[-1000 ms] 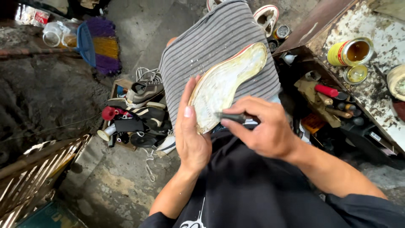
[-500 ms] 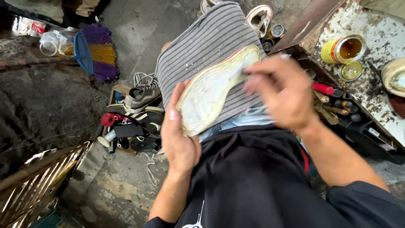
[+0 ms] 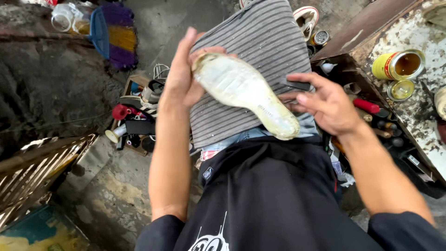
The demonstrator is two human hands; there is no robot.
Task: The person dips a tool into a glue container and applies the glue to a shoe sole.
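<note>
Right hand (image 3: 327, 104): fingers pinch a thin dark tool (image 3: 295, 85), probably a brush, beside the sole's heel.
Left hand (image 3: 185, 76): grips the sole's toe end.
Shoe sole (image 3: 246, 93): pale, yellowed, grimy, ribbed; held over a grey striped cloth (image 3: 260, 51) on the lap.
Glue tin (image 3: 398, 65): open, yellow, on the bench at right.

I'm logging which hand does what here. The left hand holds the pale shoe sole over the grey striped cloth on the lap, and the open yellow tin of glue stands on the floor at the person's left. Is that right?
Not quite. The open yellow tin stands on the rusty white workbench at the person's right, as the head view shows. The rest holds: the left hand holds the pale shoe sole over the grey striped cloth on the lap.
</note>
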